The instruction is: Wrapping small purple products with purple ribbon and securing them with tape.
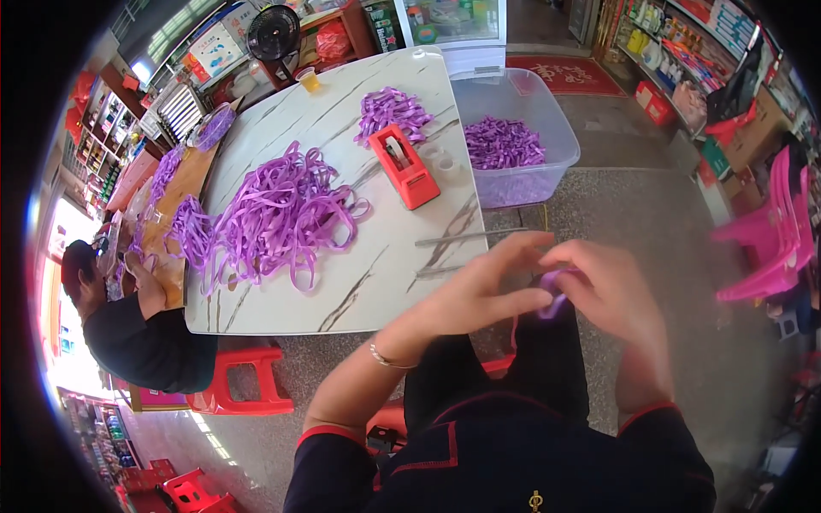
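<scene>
Over my lap, just past the table's right edge, my two hands meet around a short purple ribbon (pixel 558 301), slightly blurred and looped. My right hand (pixel 609 286) has its curled fingers closed on it. The thumb of my left hand (pixel 492 286) presses against the ribbon, its other fingers bent above. Close by my left hand, two thin metal rods (pixel 453 239) lie at the table edge; my fingers hide part of them. A big tangled heap of purple ribbons (pixel 286 214) spreads over the marble-patterned table (pixel 385 295), with a smaller pile of ribbon pieces (pixel 393 115) farther back.
A red tape dispenser (pixel 404 167) stands near the table's right side beside clear tape rolls (pixel 443 160). Right of the table is a clear plastic bin (pixel 560 137) holding many purple pieces. Another person (pixel 145 329) sits at left by a red stool (pixel 248 380). Pink chairs (pixel 778 231) stand right.
</scene>
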Motion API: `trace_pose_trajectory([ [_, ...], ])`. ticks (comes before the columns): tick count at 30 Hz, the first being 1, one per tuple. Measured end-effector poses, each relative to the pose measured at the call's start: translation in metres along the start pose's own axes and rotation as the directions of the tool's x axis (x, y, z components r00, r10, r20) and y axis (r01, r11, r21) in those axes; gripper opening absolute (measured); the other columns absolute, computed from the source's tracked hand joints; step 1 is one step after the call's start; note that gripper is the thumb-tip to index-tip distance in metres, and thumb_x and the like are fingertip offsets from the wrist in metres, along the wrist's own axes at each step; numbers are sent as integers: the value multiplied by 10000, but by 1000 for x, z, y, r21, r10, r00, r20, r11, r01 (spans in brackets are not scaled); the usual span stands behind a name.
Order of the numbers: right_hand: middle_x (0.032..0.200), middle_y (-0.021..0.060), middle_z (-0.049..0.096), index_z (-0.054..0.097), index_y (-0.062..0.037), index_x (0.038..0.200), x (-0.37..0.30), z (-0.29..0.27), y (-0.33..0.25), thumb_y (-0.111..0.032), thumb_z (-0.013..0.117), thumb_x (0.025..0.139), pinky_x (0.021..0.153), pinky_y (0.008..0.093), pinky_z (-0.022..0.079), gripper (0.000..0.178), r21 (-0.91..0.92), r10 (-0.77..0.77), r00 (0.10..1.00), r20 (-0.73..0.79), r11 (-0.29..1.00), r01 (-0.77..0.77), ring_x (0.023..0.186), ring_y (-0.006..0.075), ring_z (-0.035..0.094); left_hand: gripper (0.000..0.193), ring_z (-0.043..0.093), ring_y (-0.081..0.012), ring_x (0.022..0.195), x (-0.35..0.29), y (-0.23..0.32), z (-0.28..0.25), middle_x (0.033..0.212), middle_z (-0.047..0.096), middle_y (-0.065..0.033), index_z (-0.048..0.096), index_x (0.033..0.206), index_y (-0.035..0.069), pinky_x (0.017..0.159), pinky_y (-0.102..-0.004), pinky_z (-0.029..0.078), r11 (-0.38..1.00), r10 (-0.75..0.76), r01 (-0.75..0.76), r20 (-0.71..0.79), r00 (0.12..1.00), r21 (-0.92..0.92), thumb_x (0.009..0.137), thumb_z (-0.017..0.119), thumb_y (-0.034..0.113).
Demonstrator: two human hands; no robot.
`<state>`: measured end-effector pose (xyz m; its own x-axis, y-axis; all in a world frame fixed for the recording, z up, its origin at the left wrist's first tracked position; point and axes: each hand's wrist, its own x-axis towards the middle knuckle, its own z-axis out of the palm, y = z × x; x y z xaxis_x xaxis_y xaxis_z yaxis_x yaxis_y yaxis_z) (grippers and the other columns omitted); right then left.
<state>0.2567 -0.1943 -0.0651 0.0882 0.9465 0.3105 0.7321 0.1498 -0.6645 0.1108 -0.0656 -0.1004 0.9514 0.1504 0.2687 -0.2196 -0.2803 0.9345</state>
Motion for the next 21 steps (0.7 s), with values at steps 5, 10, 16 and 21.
trace_pose_trajectory([
  [5,806,91,595,531,-62,998,-5,-6,5,-93,594,780,605,321,460,229,3,42,999,14,999,-42,723,228,611,233,538,-65,738,-1,-10,13,804,560,-3,496,1081,21,639,-198,437,843,-304,295,53,951,-449,897,521,161],
  [10,797,71,596,558,-51,1000,-14,-12,15,-95,604,776,602,292,457,232,97,124,988,95,986,-134,731,174,609,205,469,-27,606,-11,-10,4,750,545,23,564,985,15,562,-179,399,883,-321,307,21,947,-356,915,491,192],
  [16,824,85,611,590,-61,1017,-16,1,20,-34,619,746,640,283,464,274,0,-32,999,-10,999,32,742,188,601,232,491,-42,646,-22,-6,4,732,539,18,588,968,7,592,-183,415,899,-333,318,4,943,-302,917,489,210],
  [21,813,83,613,592,-65,1011,-14,4,9,-41,636,735,649,289,475,280,21,-1,999,-36,1000,2,744,198,600,253,527,-62,725,-13,0,6,775,575,-2,593,998,-3,667,-205,439,784,-417,412,97,904,-465,917,486,212],
])
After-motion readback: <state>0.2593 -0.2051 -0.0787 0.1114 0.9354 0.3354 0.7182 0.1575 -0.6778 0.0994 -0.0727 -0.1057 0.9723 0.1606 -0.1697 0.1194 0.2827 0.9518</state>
